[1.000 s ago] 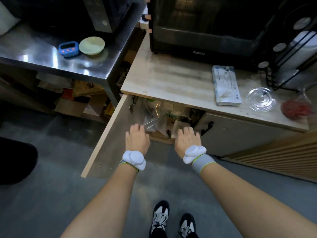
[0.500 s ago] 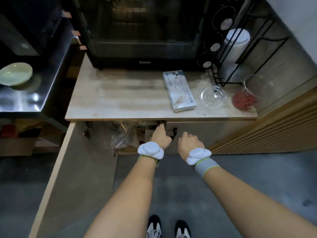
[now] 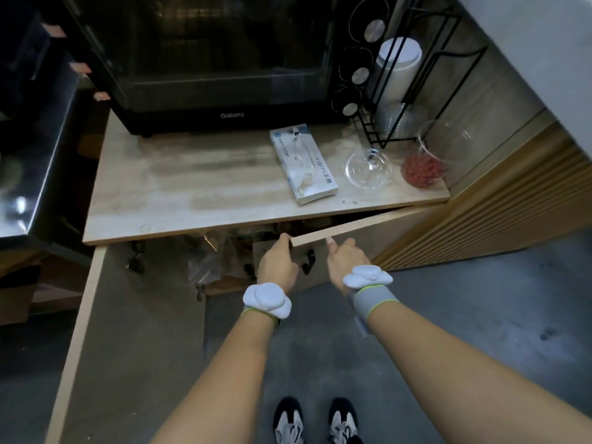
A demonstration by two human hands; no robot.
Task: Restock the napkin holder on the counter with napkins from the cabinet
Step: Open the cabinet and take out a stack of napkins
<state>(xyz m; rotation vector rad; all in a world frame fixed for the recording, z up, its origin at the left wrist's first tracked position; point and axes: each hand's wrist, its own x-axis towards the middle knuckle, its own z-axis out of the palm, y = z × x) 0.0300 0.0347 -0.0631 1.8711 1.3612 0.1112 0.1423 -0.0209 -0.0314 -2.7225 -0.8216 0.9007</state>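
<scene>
Your left hand (image 3: 277,267) curls over the free end of the right cabinet door (image 3: 358,227), fingers wrapped round its edge and hidden behind it, thumb side toward you. Your right hand (image 3: 344,259) sits just beside it on the same door's top edge, index finger laid out along the wood; the other fingers fold under, so you cannot tell whether they pinch the panel or only rest on it. The door stands slightly ajar, its black handle (image 3: 309,262) half covered by your left hand.

No napkins can be made out. The cabinet interior (image 3: 224,248) is dark; only crumpled clear plastic bags (image 3: 205,261) and a brownish box edge show, the rest shadowed under the counter (image 3: 179,190) lip. The left cabinet door (image 3: 128,331) is swung wide toward you, its lower end cut off by the frame.

On the counter: a white flat box (image 3: 302,163) with blue print, a clear glass dish (image 3: 366,169), a glass bowl (image 3: 429,158) holding something red, a black wire rack (image 3: 416,91) with a white cylinder (image 3: 397,68) inside. Which of these, if any, is the napkin holder is unclear. A black oven (image 3: 217,59) fills the back. White trackers ride both wrists. Shoes (image 3: 317,421) at the bottom edge, partly cropped.
</scene>
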